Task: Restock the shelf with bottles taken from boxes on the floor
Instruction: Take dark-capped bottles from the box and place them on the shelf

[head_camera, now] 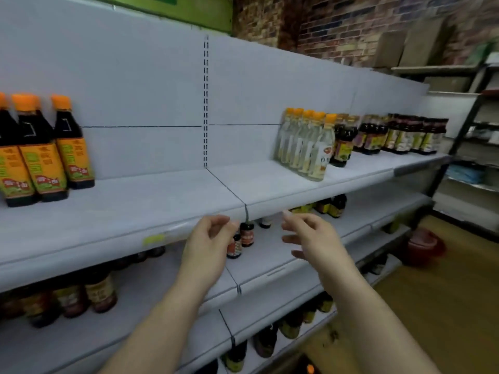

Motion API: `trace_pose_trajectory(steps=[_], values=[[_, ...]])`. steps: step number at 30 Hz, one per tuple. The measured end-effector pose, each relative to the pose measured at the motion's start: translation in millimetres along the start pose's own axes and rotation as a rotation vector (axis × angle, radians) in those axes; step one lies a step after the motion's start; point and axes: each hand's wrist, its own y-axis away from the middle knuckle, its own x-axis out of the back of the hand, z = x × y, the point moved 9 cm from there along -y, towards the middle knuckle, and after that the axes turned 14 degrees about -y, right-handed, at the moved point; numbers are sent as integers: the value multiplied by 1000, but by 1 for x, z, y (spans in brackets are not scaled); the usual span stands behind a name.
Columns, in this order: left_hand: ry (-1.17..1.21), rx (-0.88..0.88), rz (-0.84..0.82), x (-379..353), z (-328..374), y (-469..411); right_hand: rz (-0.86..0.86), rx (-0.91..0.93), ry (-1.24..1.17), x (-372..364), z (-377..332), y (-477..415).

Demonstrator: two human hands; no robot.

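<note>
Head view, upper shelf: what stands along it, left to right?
Left to right: dark bottles with orange caps and orange labels → bare stretch of white metal shelf → clear bottles with orange caps → dark bottles with dark caps.

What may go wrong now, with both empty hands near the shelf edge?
1. The left hand is close to the small red-labelled bottles under the upper shelf; a careless move may tip them.
2. The front clear bottle stands near the shelf edge; the right hand may knock it off.
</note>
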Motion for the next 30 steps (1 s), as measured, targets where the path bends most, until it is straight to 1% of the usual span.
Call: trace_pose_trajectory(steps=[3, 7, 15, 19, 23, 26, 30], values=[[17, -4, -54, -39, 7, 18, 34, -8, 9, 43, 2, 11], [-26, -26, -150, -93, 9, 35, 100, -29, 17, 94, 13, 22], [-46, -7, -358, -198, 1, 54, 256, -53, 78, 185, 44, 33], [-53, 0, -436, -236, -11, 53, 329, -81, 62, 214, 61, 26], [-65, 27, -475, -267, -37, 37, 393, -140, 37, 231, 87, 5], [-78, 86, -511, -286, -67, 18, 441, -184, 12, 231, 110, -17], [-126, 153, -533, -303, -107, -10, 451, -244, 7, 222, 145, -49]])
